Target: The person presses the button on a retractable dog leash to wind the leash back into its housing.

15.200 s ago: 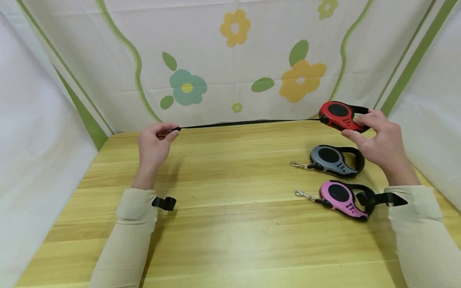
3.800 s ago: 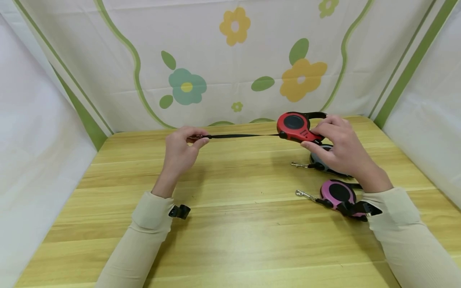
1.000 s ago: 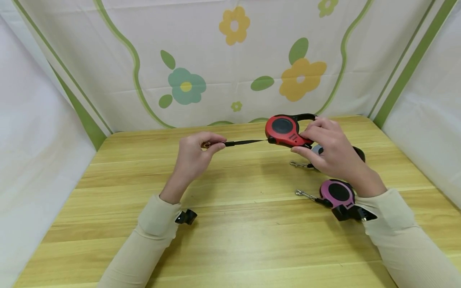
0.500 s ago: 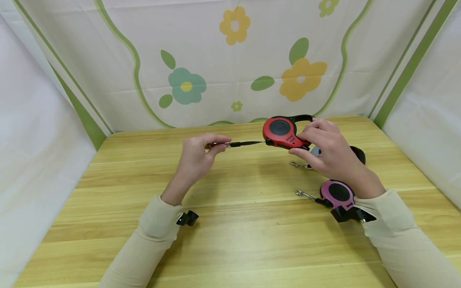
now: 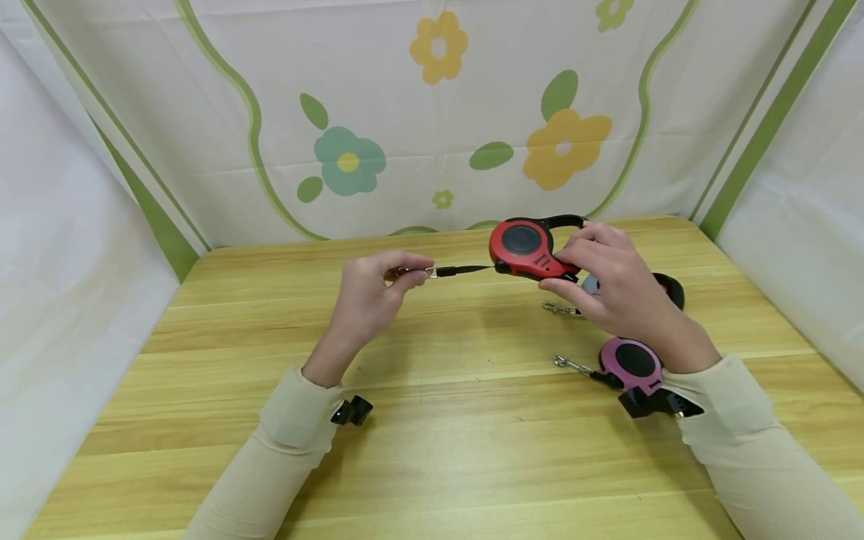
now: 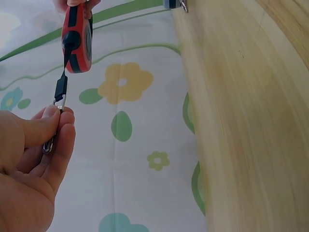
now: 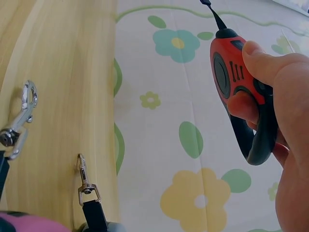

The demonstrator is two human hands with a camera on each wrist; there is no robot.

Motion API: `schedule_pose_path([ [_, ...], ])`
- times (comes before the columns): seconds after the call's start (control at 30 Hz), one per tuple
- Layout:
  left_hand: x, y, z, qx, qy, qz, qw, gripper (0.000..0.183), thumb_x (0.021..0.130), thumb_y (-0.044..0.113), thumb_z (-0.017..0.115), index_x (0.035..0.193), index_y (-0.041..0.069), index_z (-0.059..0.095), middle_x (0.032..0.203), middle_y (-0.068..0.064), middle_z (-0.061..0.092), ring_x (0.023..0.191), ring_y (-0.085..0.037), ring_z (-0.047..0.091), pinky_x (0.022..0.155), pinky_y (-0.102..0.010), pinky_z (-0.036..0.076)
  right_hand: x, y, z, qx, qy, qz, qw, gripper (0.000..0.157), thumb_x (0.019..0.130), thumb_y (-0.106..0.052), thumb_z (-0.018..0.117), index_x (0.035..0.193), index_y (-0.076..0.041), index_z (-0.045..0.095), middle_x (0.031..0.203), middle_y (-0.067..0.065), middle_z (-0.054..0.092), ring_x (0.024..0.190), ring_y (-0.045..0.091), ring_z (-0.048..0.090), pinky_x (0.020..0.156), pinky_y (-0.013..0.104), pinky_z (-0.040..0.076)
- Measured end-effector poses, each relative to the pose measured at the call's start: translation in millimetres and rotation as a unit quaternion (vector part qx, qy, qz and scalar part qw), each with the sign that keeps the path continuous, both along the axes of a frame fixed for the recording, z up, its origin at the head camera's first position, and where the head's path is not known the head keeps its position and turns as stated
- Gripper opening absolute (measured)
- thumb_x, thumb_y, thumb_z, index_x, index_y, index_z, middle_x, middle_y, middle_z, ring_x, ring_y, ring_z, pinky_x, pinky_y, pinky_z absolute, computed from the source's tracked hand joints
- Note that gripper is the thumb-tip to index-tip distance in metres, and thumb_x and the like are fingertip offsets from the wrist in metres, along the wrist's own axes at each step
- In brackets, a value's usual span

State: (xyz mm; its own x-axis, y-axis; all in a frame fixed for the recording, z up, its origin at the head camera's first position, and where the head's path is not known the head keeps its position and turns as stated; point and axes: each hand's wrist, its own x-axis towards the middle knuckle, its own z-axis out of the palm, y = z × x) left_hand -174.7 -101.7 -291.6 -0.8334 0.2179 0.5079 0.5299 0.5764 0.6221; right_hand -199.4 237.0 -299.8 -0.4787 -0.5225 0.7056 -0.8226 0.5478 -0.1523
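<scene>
My right hand [image 5: 610, 277] grips a red and black retractable dog leash [image 5: 521, 246] by its handle end, holding it above the table. A short stretch of black strap [image 5: 469, 268] runs from its nozzle to the metal clip [image 6: 49, 144], which my left hand [image 5: 370, 292] pinches between thumb and fingers. In the left wrist view the clip lies along the fingers, partly covered by the thumb. A grey leash [image 5: 590, 285] lies on the table, mostly hidden behind my right hand. Nearer, a pink leash [image 5: 633, 365] lies partly under my right wrist in the head view.
The wooden table [image 5: 432, 450] spreads under both arms. Silver clips of the grey leash [image 7: 87, 186] and the pink leash [image 7: 21, 116] point left across it. A white curtain [image 5: 405, 105] with printed flowers hangs along the back edge, with plain white cloth at both sides.
Since the earliest frame the strap has drawn in from long to short as my hands came together, the red leash shifting left and the clip right. Over the last second there is only slight movement.
</scene>
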Motion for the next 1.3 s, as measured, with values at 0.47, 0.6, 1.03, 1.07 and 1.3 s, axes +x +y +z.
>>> schedule_pose_path([
  [0.47,1.1,1.7,0.2,-0.003,0.012,-0.001,0.9999,0.015,0.09,0.006,0.083,0.105,0.004,0.084,0.1,-0.01,0.084,0.081,-0.02,0.08,0.076,-0.035,0.065,0.6,-3.3,0.4,-0.003,0.006,0.013,1.0,0.063,0.105,-0.057,0.059,0.098,0.003,0.074,0.091,0.017,0.071,0.104,0.036,0.057,0.099,0.057,0.041],
  [0.6,2.1,2.6,1.1,-0.002,0.013,-0.002,0.9999,0.014,0.09,0.005,0.083,0.104,0.004,0.084,0.099,-0.009,0.084,0.081,-0.02,0.08,0.075,-0.035,0.065,0.8,-3.9,0.7,-0.003,0.008,0.016,1.0,0.062,0.105,-0.056,0.06,0.097,0.003,0.074,0.091,0.017,0.071,0.104,0.036,0.057,0.098,0.057,0.041],
  [1.03,4.5,5.3,1.2,0.001,0.031,-0.013,0.9994,0.011,0.09,0.005,0.083,0.101,0.004,0.084,0.097,-0.01,0.084,0.081,-0.02,0.081,0.075,-0.034,0.066,0.5,-6.0,1.3,-0.001,0.016,0.02,1.0,0.062,0.105,-0.056,0.06,0.096,0.003,0.074,0.09,0.017,0.071,0.102,0.036,0.057,0.098,0.057,0.042],
  [1.07,4.6,5.5,1.1,0.001,0.032,-0.013,0.9994,0.011,0.09,0.005,0.083,0.101,0.004,0.084,0.097,-0.009,0.084,0.081,-0.02,0.081,0.075,-0.034,0.066,0.6,-6.1,1.3,-0.001,0.017,0.021,1.0,0.062,0.105,-0.056,0.06,0.096,0.004,0.074,0.089,0.017,0.071,0.102,0.036,0.057,0.098,0.057,0.042],
  [1.3,4.6,7.3,0.9,0.005,0.038,-0.02,0.9991,0.011,0.089,0.003,0.084,0.1,0.003,0.084,0.096,-0.01,0.084,0.079,-0.02,0.081,0.074,-0.033,0.065,1.0,-7.9,1.1,0.0,0.023,0.027,0.999,0.062,0.105,-0.056,0.059,0.096,0.003,0.074,0.09,0.017,0.071,0.101,0.036,0.057,0.095,0.055,0.042],
])
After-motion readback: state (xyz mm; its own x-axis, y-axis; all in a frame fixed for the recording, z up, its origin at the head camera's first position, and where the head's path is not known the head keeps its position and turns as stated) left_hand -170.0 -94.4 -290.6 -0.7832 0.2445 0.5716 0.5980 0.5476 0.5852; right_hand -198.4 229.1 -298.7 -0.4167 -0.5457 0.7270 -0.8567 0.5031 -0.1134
